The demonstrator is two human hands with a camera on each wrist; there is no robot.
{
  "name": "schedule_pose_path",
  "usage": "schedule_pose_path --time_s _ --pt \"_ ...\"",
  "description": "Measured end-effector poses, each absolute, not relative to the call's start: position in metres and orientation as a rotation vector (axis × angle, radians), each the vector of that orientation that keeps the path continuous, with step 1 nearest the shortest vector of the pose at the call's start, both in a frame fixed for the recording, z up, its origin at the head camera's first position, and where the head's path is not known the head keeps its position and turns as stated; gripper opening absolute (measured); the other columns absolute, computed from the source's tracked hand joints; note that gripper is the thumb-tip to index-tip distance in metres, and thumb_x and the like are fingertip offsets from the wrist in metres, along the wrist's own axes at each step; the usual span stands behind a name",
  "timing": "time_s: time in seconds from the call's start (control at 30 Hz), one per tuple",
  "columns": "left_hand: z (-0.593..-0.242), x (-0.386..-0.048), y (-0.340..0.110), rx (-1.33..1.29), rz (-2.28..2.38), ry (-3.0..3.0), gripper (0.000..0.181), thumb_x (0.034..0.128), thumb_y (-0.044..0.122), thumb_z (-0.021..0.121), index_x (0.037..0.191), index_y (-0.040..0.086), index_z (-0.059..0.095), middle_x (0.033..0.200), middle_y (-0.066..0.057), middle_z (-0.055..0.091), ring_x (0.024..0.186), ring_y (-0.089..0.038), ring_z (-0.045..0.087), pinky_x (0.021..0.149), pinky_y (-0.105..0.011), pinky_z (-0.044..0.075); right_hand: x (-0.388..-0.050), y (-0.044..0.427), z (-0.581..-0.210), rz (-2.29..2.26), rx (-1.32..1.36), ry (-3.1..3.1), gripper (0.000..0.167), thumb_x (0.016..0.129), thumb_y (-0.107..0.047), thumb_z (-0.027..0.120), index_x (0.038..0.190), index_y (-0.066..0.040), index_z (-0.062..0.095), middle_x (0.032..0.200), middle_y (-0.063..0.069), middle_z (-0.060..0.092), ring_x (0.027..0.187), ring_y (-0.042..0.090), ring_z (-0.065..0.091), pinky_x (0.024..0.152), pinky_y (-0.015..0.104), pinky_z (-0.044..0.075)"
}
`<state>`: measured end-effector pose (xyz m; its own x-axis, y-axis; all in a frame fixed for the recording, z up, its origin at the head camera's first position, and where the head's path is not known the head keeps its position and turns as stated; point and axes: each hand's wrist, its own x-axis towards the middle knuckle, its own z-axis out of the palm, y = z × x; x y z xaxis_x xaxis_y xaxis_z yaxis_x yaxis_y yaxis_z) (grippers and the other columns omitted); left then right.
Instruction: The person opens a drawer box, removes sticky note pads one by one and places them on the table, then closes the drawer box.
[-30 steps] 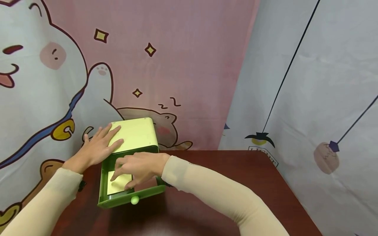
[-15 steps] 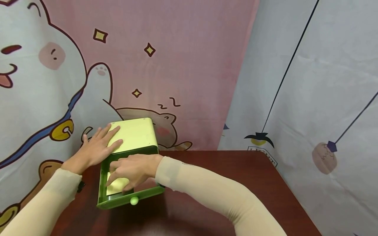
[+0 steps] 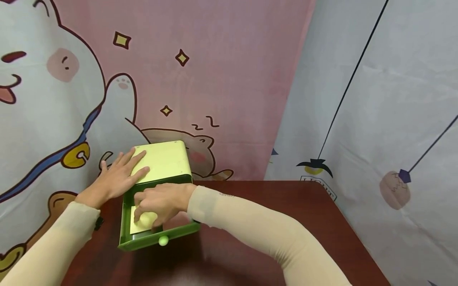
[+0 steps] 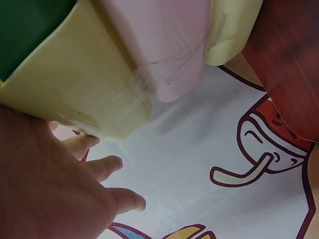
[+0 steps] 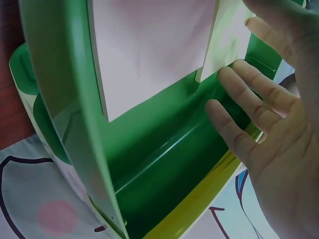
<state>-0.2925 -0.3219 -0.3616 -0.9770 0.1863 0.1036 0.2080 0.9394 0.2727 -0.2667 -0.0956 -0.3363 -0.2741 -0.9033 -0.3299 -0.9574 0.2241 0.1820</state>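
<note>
A small desktop drawer unit [image 3: 162,161] with a pale yellow top stands at the table's left. Its green drawer [image 3: 143,241] is pulled out toward me, a round light-green knob [image 3: 163,240] on its front. Inside lies a pale yellow square pad [image 3: 143,224], like sticky notes, beside a pink square pad [image 5: 149,50]. My left hand [image 3: 118,180] rests on the left edge of the top, fingers spread. My right hand [image 3: 162,202] reaches down into the drawer, its fingers extended and fingertips at the yellow pad; whether they press it I cannot tell.
Dark red-brown table [image 3: 272,234] extends to the right of the unit. A printed cartoon curtain [image 3: 229,79] hangs close behind it. Lower tiers of the unit, one pink [image 4: 159,40], appear in the left wrist view.
My right wrist has shifted slightly left, while the fingers remain over the yellow pad in the drawer. The left hand, unit and drawer stay where they were.
</note>
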Motion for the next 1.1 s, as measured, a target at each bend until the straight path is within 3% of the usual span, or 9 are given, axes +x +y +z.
schedule_pose_path --time_s 0.17,0.47,0.8,1.1 --pt "-0.3603 -0.2935 -0.3215 -0.302 -0.440 -3.023 0.090 0.1187 0.077 0.034 0.190 0.026 0.014 0.196 -0.027 0.000 0.174 -0.073 0.005 0.122 -0.104 -0.009 -0.2692 -0.0965 -0.3330 0.555 -1.756 2.340 0.058 0.107 -0.056 0.084 0.162 -0.048 0.067 0.164 -0.013 0.058 0.142 0.003 0.065 0.108 0.019 0.058" --pt "-0.3584 -0.2915 -0.3202 -0.305 -0.439 -3.029 0.090 0.1190 0.077 0.035 0.190 0.025 0.014 0.196 -0.028 0.000 0.174 -0.073 0.004 0.122 -0.104 -0.008 -0.2662 -0.0990 -0.3350 0.646 -1.757 2.342 0.075 0.106 -0.060 0.082 0.174 -0.054 0.050 0.165 -0.013 0.055 0.134 0.004 0.063 0.097 0.020 0.058" --pt "-0.3579 -0.2933 -0.3193 -0.310 -0.426 -3.031 0.090 0.1188 0.077 0.034 0.190 0.026 0.014 0.196 -0.028 0.000 0.173 -0.074 0.005 0.122 -0.104 -0.008 -0.2655 -0.0975 -0.3368 0.665 -1.754 2.359 0.072 0.109 -0.054 0.082 0.173 -0.054 0.050 0.165 -0.013 0.055 0.140 0.006 0.060 0.107 0.021 0.058" --pt "-0.3591 -0.2927 -0.3209 -0.309 -0.429 -3.029 0.090 0.1193 0.076 0.035 0.190 0.025 0.014 0.196 -0.028 0.000 0.173 -0.074 0.005 0.122 -0.104 -0.007 -0.2644 -0.0970 -0.3388 0.626 -1.733 2.383 0.070 0.108 -0.057 0.081 0.172 -0.052 0.052 0.166 -0.013 0.054 0.142 0.005 0.059 0.114 0.019 0.055"
